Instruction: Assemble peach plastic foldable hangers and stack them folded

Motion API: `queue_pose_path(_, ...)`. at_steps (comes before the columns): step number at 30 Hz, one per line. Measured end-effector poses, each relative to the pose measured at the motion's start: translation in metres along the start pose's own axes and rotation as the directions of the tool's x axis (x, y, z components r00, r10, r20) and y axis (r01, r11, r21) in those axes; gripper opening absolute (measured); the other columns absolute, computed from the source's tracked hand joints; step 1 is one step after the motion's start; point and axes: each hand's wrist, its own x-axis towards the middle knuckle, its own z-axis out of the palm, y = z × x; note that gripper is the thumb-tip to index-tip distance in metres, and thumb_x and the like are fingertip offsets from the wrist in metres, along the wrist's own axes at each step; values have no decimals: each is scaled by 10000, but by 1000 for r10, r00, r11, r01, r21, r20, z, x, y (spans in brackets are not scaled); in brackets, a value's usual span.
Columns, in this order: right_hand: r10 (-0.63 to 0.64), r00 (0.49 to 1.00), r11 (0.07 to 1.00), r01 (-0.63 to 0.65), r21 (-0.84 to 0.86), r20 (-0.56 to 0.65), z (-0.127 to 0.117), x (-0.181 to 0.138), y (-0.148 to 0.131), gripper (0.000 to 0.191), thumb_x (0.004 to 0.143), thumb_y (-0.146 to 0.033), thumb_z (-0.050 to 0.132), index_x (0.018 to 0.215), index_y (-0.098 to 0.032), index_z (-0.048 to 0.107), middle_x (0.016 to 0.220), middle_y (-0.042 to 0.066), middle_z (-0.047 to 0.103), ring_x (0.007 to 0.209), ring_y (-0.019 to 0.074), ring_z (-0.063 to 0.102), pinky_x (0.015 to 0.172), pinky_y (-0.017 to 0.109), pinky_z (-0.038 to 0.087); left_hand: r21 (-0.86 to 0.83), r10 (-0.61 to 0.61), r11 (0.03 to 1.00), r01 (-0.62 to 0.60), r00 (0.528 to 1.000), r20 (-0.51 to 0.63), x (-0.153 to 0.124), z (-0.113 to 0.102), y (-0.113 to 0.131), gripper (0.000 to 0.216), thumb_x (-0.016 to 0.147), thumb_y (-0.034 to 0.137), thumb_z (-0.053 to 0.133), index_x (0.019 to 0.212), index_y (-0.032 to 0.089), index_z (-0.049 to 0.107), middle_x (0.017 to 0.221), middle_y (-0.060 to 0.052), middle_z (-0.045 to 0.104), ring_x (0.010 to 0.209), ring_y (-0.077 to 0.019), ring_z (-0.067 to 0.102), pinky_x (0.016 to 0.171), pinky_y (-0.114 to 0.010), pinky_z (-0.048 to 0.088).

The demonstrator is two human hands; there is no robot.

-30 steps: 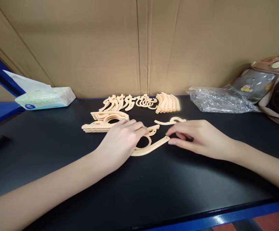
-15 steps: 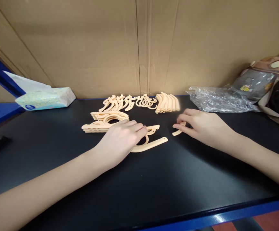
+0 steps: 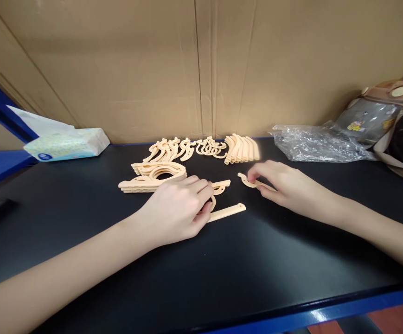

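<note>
My left hand (image 3: 180, 208) is closed on a pale peach plastic hanger arm (image 3: 227, 213), whose flat end with a small hole sticks out to the right. A curved part lies just behind that arm, partly hidden by the fingers. My right hand (image 3: 288, 185) pinches a small curved hanger piece (image 3: 245, 179) between thumb and fingers, its knobbed end pointing up and left, apart from the left hand. Beyond the left hand lies a stack of folded peach hangers (image 3: 137, 184), partly covered by that hand.
Along the back lie rows of loose parts: curved pieces with knobs (image 3: 166, 149), hooks (image 3: 208, 147) and hanger arms (image 3: 241, 149). A tissue pack (image 3: 67, 144) stands at the left. Clear plastic wrap (image 3: 319, 144) and a bottle (image 3: 371, 116) are at the right, before a cardboard wall (image 3: 135, 69).
The small piece in my right hand has turned, its free end swinging from lower left to upper left. My left fingers have come down over the hanger arm, which has shifted slightly right.
</note>
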Motion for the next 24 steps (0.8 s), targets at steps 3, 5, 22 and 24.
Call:
queue_pose_path(3,-7,1000,1000,7,10,13,-1,0,-2,225,791,-58,436,921,-206,545,912,38,639,837,191,584,733,306,443,0,-4,1000,4,999,40,-1,-1,-1,219,872,174,436,873,135,651,792,-31,640,709,-191,577,642,-333,439)
queue_pose_path(5,-8,1000,1000,7,24,25,-1,0,-4,213,806,-74,430,936,-207,535,909,39,639,830,190,585,733,308,443,-2,-8,1000,8,997,77,-1,-2,-1,226,838,163,438,901,130,653,811,-40,643,716,-200,578,647,-345,449)
queue_pose_path(22,-4,999,988,-5,153,54,1,1,-8,110,916,-268,510,990,-219,573,810,12,642,804,171,585,703,291,436,-113,-52,993,45,997,-56,-2,8,10,252,939,235,424,1066,115,607,1249,-132,599,1122,-273,546,913,-426,464)
queue_pose_path(24,-18,999,991,13,136,37,1,1,-8,116,920,-278,509,981,-217,587,813,17,642,809,173,586,699,289,437,-206,-32,978,28,999,-19,-3,8,12,313,935,287,467,1191,130,555,1349,-129,530,1250,-279,461,999,-438,422)
